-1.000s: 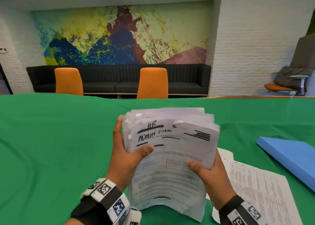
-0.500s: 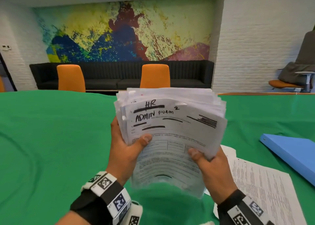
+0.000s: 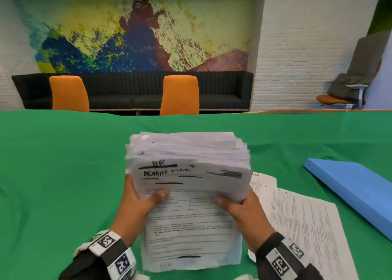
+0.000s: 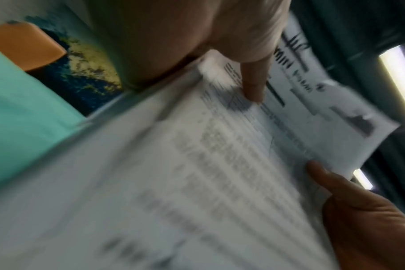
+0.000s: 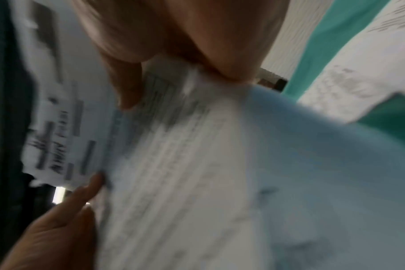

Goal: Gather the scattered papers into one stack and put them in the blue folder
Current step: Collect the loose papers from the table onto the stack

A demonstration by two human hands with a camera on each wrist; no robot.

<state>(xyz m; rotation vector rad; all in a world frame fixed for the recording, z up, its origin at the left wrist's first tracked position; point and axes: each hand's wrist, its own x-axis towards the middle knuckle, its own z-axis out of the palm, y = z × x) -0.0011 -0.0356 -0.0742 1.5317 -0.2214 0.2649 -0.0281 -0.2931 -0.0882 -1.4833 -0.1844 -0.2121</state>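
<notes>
Upright between both hands, the stack (image 3: 188, 186) stands on its lower edge over the table (image 3: 53, 173), probably so the sheets can be squared. The left hand (image 3: 137, 205) and right hand (image 3: 244, 209) each clasp a side, thumbs pressing the front page. More papers (image 3: 301, 222) lie beside it; the closed folder (image 3: 356, 190) waits further right.

Orange chairs (image 3: 179, 95), black sofa (image 3: 222, 93), mural (image 3: 135, 33)
</notes>
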